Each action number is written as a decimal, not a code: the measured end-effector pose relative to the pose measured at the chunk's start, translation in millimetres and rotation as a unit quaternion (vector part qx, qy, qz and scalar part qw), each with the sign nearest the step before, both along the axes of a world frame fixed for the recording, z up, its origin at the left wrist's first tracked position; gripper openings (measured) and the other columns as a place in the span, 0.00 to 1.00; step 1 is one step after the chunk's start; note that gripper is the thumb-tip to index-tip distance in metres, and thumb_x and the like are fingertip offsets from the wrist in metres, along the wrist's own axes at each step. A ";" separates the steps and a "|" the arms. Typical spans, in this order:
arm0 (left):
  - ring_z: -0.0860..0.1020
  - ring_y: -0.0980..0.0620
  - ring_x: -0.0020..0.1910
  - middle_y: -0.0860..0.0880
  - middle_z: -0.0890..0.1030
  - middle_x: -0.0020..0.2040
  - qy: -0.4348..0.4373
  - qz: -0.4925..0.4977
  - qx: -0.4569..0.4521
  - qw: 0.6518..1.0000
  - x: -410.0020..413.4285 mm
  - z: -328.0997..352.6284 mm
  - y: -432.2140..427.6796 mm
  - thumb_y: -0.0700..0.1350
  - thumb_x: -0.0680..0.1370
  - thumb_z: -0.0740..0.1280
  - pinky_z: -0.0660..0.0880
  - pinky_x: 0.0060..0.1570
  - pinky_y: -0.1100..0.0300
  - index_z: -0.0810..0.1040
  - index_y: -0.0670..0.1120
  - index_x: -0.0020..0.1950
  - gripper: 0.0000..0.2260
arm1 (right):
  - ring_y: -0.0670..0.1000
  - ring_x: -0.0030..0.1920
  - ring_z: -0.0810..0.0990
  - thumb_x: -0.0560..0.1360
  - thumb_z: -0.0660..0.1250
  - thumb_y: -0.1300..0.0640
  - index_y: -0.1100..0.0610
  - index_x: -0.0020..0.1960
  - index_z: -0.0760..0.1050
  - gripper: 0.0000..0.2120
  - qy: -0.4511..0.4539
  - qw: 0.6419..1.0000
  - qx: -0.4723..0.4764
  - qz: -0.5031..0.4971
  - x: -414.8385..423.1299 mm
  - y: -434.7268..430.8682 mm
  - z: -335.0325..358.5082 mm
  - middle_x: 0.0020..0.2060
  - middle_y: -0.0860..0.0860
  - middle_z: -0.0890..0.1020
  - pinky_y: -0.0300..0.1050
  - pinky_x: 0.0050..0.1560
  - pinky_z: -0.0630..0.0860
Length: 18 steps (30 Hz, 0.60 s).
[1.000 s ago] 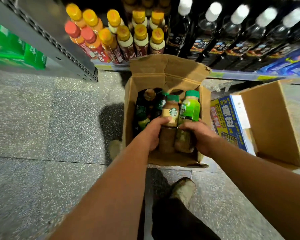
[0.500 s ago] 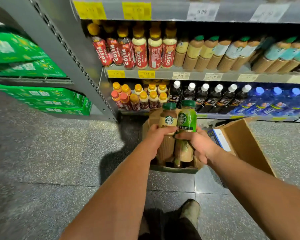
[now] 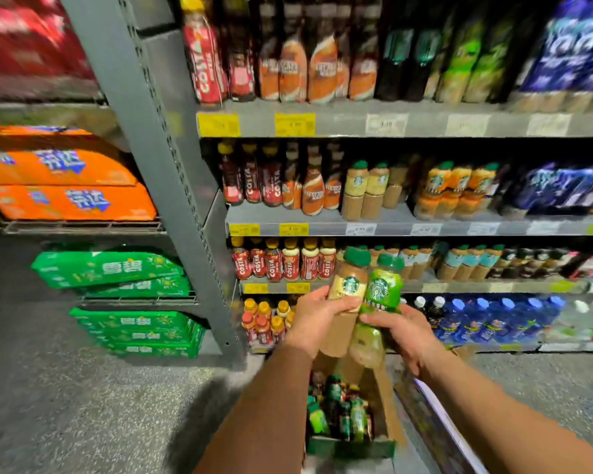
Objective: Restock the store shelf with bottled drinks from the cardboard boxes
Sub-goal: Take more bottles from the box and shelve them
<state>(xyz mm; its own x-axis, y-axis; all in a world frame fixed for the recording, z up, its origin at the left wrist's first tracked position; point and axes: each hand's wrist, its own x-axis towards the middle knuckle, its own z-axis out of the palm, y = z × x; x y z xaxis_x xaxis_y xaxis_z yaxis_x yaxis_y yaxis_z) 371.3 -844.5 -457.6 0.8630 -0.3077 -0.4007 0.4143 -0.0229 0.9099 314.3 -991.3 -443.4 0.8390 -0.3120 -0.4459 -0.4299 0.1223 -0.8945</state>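
Two bottles held side by side and touching, in the air above the open brown cardboard box (image 3: 387, 405) on the floor, in front of the lower shelves.

- Left hand (image 3: 317, 319) grips the tan coffee bottle with green cap and cream label (image 3: 348, 285) at mid-body, its fingers (image 3: 336, 304) curled across the label's lower edge.
- Right hand (image 3: 404, 331) grips the green-labelled bottle with green cap (image 3: 380, 289) the same way, wrapped just under the label.
- Both bottles lean slightly.

Handling, as judged: they look full, so weighty for their size. Bodies are rigid, but whether glass or plastic cannot be told, so treat them as breakable. The glossy labels are probably slick. The waist below the shoulder is the safest hold. Similar green-capped bottles stand on the grey metal shelf (image 3: 435, 287) behind.
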 end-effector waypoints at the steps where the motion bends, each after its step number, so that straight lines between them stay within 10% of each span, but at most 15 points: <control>1: 0.82 0.50 0.43 0.52 0.85 0.42 -0.011 0.004 0.006 1.000 -2.0 9.0 -1.2 0.46 0.67 0.77 0.78 0.52 0.50 0.82 0.52 0.46 0.09 | 0.50 0.40 0.83 0.65 0.75 0.67 0.58 0.50 0.80 0.14 -0.009 1.000 -0.008 -0.002 -0.1 -0.1 7.5 0.46 0.55 0.85 0.38 0.34 0.76; 5: 0.83 0.47 0.47 0.50 0.85 0.47 -0.042 0.015 0.021 0.999 -3.3 42.4 -6.5 0.54 0.59 0.79 0.78 0.54 0.45 0.82 0.50 0.56 0.26 | 0.52 0.41 0.84 0.64 0.76 0.66 0.59 0.53 0.79 0.18 -0.029 0.999 -0.020 -0.011 1.0 -1.9 39.6 0.43 0.54 0.85 0.39 0.35 0.77; 12: 0.80 0.56 0.49 0.50 0.82 0.55 -0.116 0.006 0.024 0.993 13.6 78.3 -19.9 0.44 0.68 0.77 0.76 0.48 0.60 0.74 0.46 0.63 0.25 | 0.54 0.46 0.83 0.64 0.75 0.66 0.57 0.53 0.79 0.18 -0.060 0.995 -0.077 -0.023 11.9 -15.1 70.5 0.46 0.54 0.85 0.50 0.50 0.79; 18: 0.80 0.55 0.47 0.50 0.82 0.51 -0.137 -0.018 0.038 0.990 41.7 80.5 -57.2 0.41 0.68 0.77 0.75 0.49 0.60 0.76 0.49 0.50 0.15 | 0.54 0.47 0.82 0.64 0.75 0.68 0.58 0.52 0.77 0.19 -0.074 0.993 -0.082 -0.042 35.2 -51.5 67.8 0.46 0.55 0.84 0.47 0.46 0.77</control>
